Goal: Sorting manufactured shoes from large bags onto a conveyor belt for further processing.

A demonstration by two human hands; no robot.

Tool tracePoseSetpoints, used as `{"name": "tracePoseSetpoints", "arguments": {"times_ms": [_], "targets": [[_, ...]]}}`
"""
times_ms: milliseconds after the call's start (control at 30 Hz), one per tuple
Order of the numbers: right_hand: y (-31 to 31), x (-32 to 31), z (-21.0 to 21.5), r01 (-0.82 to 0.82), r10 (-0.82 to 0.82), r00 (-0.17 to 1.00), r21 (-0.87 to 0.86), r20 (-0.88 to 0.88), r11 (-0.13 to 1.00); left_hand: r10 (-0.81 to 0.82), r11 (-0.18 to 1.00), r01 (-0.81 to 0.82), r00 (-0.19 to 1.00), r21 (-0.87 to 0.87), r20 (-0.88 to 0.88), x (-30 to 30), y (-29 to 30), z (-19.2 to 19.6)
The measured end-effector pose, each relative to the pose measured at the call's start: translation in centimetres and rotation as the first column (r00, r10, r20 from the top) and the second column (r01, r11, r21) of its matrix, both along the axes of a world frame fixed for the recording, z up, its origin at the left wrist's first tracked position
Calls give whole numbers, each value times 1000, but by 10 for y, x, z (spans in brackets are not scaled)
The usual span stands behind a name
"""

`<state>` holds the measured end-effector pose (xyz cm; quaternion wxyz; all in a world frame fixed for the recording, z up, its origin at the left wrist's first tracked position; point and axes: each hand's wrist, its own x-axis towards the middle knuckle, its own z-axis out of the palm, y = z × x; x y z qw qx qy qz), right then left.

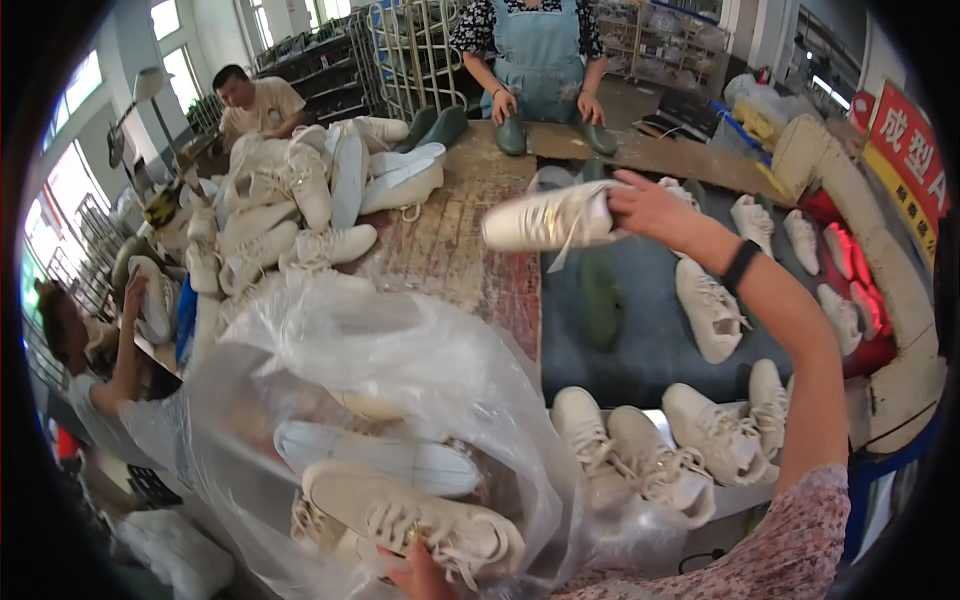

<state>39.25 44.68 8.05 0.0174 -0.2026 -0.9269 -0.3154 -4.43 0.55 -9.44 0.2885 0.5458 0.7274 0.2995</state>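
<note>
Cream lace-up sneaker [352, 492] gripped by the left hand [422, 573] could snag its laces [388, 520] on the plastic bag [385, 338], while another sneaker [545, 220], heel-gripped in the right hand [655, 210], could slip.

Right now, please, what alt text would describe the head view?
The person's right hand holds a cream lace-up shoe above a dark belt; the left hand touches another cream shoe at a clear plastic bag. A heap of shoes lies beyond.
</note>
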Motion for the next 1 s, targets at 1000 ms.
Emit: {"name": "tracePoseSetpoints", "arguments": {"times_ms": [1000], "targets": [[191, -78, -224, 268, -255, 945, 35, -204, 963, 618, 749, -629, 550, -208, 563, -10, 48, -60]]}}
